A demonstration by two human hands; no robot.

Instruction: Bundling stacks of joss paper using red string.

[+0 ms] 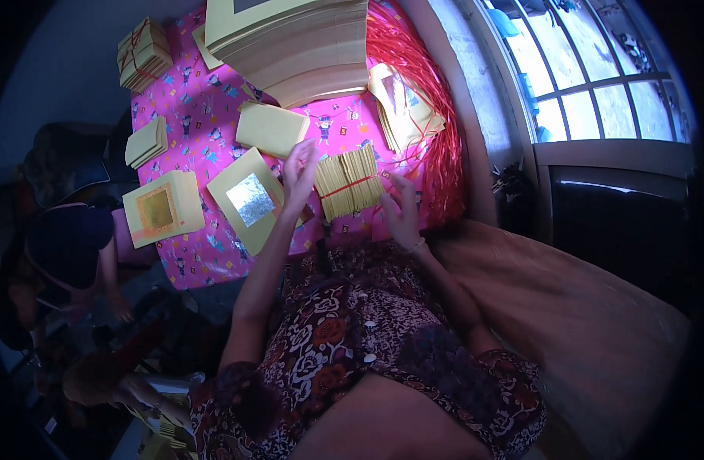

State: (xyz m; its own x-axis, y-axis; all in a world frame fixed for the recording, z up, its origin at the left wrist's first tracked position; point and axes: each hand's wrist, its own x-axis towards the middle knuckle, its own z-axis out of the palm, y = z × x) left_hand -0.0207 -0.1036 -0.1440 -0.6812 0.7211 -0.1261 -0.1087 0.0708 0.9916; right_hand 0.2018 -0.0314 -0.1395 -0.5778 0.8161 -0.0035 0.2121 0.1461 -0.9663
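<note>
A thick bundle of folded yellow paper (348, 195) stands on the pink patterned tablecloth (198, 115) in front of me, a red strand running across its middle. At its left end is my left hand (298, 176), upright with its fingers stretched out. My right hand (402, 211) is by the right end, its fingers apart and bent slightly toward the paper. Neither hand grips the bundle; whether the fingertips touch it I cannot tell. Just beyond my left hand lies a stack of plain yellow paper (271, 129). Left of my left forearm is a yellow stack with a silver square (250, 199).
A tall pile of yellow sheets (306, 65) fills the far side. Red strands (440, 146) hang along the right edge, beside another paper bundle (405, 111). More stacks (164, 207) and a tied bundle (143, 57) lie left. Another person (68, 245) is at the left.
</note>
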